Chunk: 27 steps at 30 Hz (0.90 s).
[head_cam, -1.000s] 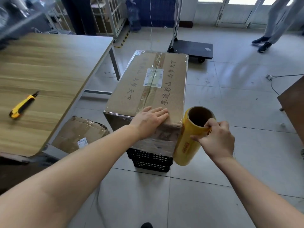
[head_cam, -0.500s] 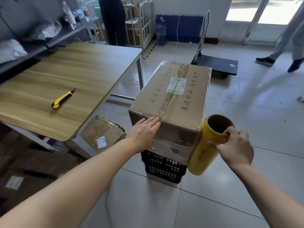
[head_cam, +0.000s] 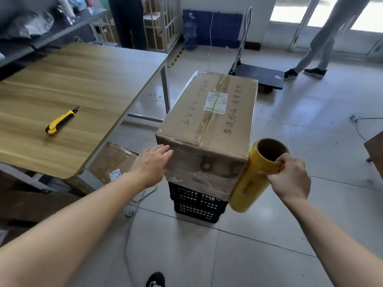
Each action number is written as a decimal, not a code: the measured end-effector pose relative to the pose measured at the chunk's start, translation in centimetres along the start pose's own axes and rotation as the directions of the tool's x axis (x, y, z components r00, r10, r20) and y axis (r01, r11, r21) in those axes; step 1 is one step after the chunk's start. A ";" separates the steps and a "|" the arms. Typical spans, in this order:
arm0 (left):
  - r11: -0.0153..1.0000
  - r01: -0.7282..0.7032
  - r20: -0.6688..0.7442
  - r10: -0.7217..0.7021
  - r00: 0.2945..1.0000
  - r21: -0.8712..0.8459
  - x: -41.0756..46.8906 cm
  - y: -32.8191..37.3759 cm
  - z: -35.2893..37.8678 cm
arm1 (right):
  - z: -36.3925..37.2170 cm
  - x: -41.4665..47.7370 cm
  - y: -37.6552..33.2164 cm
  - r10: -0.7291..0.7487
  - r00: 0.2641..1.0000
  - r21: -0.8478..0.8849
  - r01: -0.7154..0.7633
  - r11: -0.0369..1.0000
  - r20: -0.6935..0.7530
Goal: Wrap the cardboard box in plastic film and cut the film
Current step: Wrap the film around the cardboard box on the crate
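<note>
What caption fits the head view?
Left hand presses film against the cardboard box while right hand holds the yellow film roll beside it.

left hand [head_cam: 152, 162] flat, right hand [head_cam: 290, 177] gripping

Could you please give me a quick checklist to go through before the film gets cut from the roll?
1. Right hand grips the yellow film roll at its open end: ok.
2. Left hand lies flat on the near face of the cardboard box, steadying it: ok.
3. Film already covers the box's near face: ok; far side coverage: cannot tell.
4. Utility knife in hand for cutting: not ok, it lies on the wooden table and both hands are busy.
5. Box sits squarely on the black crate: ok.
6. Film taut between roll and box: cannot tell.
</note>
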<state>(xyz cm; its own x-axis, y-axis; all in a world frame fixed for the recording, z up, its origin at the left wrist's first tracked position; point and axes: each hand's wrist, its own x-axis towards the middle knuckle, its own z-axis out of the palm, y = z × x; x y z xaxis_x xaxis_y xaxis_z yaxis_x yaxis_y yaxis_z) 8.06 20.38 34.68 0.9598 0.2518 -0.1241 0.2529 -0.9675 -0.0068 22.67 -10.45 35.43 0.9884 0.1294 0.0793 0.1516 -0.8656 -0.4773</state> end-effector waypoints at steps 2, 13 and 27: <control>0.999 -0.048 -0.047 0.047 0.998 -0.005 0.5 0.1 -0.5 | 0.0 -0.2 -0.2 0.015 1.000 -0.004 -0.015 1.000 -0.009; 0.980 -0.191 0.044 0.189 0.981 0.056 3.6 2.4 -1.7 | 0.2 -1.2 -0.8 0.101 0.994 -0.068 -0.104 0.992 -0.044; 0.976 -0.212 0.059 0.210 0.976 0.041 3.7 2.1 -1.9 | -0.1 -3.4 -0.5 0.089 0.992 -0.137 -0.100 0.986 -0.087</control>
<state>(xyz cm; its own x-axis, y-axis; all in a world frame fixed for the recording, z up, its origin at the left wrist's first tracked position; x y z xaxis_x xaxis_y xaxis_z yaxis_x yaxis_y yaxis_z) 12.42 19.30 36.04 0.9827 0.0416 -0.1806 0.0384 -0.9990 -0.0212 19.23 -10.47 35.51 0.9936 0.0096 0.1124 0.0496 -0.9321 -0.3588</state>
